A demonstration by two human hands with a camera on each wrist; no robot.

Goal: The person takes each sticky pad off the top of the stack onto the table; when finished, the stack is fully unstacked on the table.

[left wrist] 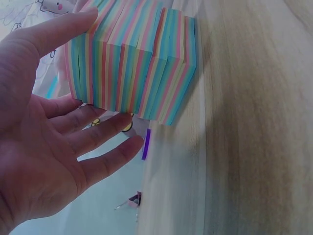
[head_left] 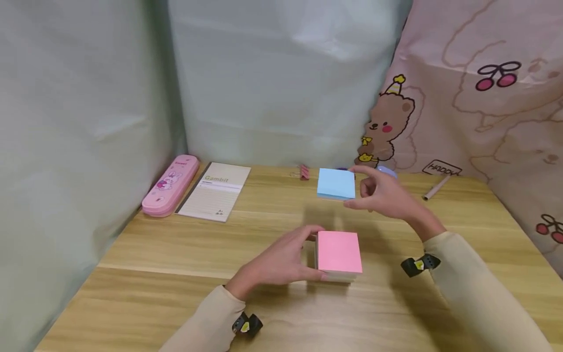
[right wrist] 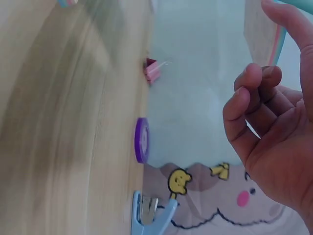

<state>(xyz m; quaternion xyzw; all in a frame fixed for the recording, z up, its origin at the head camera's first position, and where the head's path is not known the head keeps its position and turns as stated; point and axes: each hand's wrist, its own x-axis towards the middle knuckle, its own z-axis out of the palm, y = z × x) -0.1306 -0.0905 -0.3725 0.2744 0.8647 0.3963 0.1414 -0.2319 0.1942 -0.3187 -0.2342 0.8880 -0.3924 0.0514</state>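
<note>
A stack of sticky note pads with a pink top sheet stands on the wooden table, near the middle. My left hand grips it from the left, thumb on the near side and fingers on the far side. Striped multicoloured edges of the pads show in the left wrist view. Farther back, raised above the table, a thin blue sticky note pad is pinched at its right side by my right hand, with thumb and index finger. Its pale underside shows in the right wrist view, where the other fingers curl loosely below.
At the back left lie a pink pencil case and a notebook. Along the back edge are a pink binder clip, a purple tape roll and a light blue stapler. A pen lies at the back right.
</note>
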